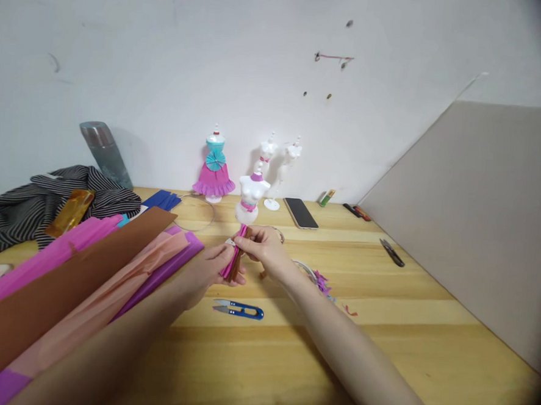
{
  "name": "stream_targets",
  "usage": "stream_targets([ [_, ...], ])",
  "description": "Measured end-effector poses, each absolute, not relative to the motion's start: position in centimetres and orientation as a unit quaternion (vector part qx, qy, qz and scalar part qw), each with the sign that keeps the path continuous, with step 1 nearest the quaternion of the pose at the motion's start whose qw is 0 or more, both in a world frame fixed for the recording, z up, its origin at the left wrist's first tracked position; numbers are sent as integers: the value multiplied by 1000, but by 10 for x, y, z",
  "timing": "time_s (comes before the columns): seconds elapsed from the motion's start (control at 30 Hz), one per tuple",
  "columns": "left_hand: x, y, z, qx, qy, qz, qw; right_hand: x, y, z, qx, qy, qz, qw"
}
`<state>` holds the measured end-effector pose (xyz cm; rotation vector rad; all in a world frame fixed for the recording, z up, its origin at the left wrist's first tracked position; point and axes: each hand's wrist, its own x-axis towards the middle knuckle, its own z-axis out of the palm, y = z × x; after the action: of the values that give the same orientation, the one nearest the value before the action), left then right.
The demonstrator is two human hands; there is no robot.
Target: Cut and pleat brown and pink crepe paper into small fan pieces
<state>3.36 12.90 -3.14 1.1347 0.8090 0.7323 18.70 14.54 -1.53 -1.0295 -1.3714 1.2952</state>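
Between both hands is a small bundle of pleated crepe paper (235, 263), magenta on one side and brown on the other. My left hand (216, 263) is closed around its left side, with the fingertips showing beneath. From the right, my right hand (264, 246) pinches its upper brown edge. Just behind the bundle stands a white mini mannequin (253, 192) with a purple collar and a pink waistband. Blue thread snips (241, 309) lie on the wooden table (260, 373) below my hands.
Long crepe paper sheets, the brown one (63, 287) among them, spread over the left. Behind stand a mannequin in a pink skirt (214, 178) and two bare white ones. A phone (301, 213), dark snips (392, 253) and purple scraps (322, 282) lie rightward. A bottle (106, 153) leans back left.
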Motion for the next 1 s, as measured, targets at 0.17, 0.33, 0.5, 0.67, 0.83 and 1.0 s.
stream_targets([
  [0.17, 38, 123, -32, 594, 380, 318, 634, 187, 144, -15, -416, -570, 529, 472],
  [0.33, 36, 124, -35, 611, 370, 322, 622, 185, 142, -13, -404, -580, 523, 477],
  [0.5, 36, 124, -36, 597, 378, 342, 619, 185, 140, -9, -392, -598, 516, 471],
  [0.67, 35, 124, -36, 597, 381, 364, 605, 187, 141, -9, -385, -616, 514, 456],
  [0.83, 35, 126, -36, 580, 386, 384, 606, 187, 143, -11, -395, -621, 494, 462],
  [1.0, 36, 129, -39, 565, 417, 410, 582, 186, 144, -10, -392, -629, 476, 473],
])
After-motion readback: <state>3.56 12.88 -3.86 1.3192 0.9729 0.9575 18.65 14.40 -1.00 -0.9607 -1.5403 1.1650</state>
